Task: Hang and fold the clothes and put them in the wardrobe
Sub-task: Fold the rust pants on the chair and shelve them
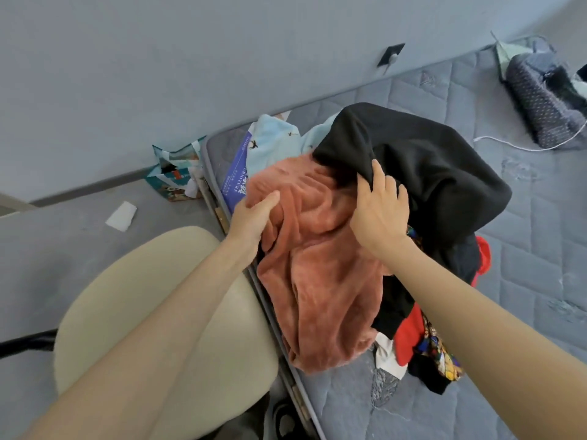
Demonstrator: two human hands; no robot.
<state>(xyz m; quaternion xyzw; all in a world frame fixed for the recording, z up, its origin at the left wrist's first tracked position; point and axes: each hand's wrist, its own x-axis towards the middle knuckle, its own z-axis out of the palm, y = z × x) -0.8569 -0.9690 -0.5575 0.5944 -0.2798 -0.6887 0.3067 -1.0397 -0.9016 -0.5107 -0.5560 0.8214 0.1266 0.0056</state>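
The pink fleece (pixel 317 281), laid lengthwise toward the person, is gripped at its far end by the left hand (pixel 254 217), the edge of the adjoining black garment (pixel 428 173) by the right hand (pixel 378 214).

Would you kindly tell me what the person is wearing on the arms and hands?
Nothing that shows. The left hand and right hand are bare, with no gloves, rings, watch or bracelet visible. The left forearm and right forearm are uncovered too, with no sleeve in view up to the picture's edge.
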